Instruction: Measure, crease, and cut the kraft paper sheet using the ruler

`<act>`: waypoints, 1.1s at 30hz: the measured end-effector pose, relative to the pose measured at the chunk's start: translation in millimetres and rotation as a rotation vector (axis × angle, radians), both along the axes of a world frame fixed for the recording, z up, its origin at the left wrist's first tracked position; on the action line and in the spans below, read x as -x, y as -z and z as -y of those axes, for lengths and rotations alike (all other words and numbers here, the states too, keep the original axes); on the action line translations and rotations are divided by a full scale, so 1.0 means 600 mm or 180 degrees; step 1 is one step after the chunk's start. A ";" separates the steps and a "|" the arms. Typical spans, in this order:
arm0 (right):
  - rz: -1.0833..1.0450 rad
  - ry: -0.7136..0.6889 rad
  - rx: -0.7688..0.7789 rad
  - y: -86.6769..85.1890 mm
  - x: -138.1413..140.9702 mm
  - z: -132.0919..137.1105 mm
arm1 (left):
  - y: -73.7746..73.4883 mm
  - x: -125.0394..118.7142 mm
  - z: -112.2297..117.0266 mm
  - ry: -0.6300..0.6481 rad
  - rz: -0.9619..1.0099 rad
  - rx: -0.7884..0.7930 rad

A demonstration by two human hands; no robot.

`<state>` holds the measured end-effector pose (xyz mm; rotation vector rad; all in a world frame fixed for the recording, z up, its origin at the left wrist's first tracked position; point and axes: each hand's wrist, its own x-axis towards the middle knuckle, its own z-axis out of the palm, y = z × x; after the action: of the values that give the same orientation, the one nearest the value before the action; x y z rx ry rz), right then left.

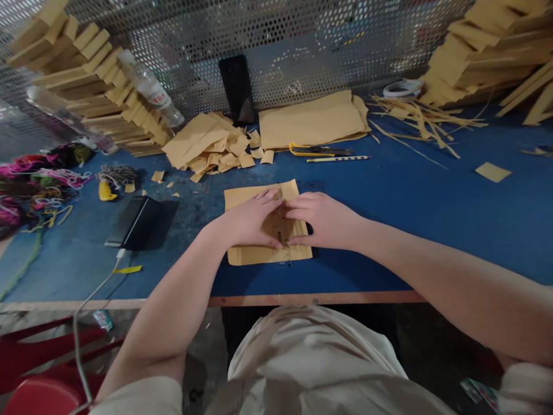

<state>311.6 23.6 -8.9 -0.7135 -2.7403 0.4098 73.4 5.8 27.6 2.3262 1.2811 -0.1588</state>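
A brown paper sheet (242,199) lies flat on the blue table (410,202) in front of me. A clear ruler (283,236) runs across it from far to near. My left hand (250,222) lies flat on the paper, fingers stretched toward the ruler. My right hand (326,222) presses down on the ruler and the paper's right part, fingers flat. Neither hand grips anything.
A yellow utility knife (317,151) and a pencil (339,158) lie behind the sheet, with paper scraps (211,147) and a larger brown sheet (313,121). A black phone (237,89) leans on the mesh wall. A power bank (136,222) sits left. Stacked paper pieces (479,57) fill both far corners.
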 end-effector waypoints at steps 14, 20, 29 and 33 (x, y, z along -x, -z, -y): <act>0.0053 0.0021 -0.0017 -0.002 0.000 0.000 | 0.004 -0.003 0.001 0.0056 -0.0082 -0.0242; 0.0064 0.0009 0.0033 -0.002 0.001 -0.002 | 0.005 -0.002 0.001 0.0050 -0.0038 -0.0245; 0.0017 -0.0030 0.0012 -0.001 -0.002 -0.007 | 0.007 -0.002 0.001 0.0095 -0.0040 -0.0300; -0.0030 -0.0022 0.0025 0.001 -0.002 -0.007 | 0.004 -0.003 0.002 0.0106 -0.0106 -0.0308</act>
<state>312.7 27.8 -9.3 -0.7025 -2.7346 0.4247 74.9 4.4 25.0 2.4372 1.2932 -0.1502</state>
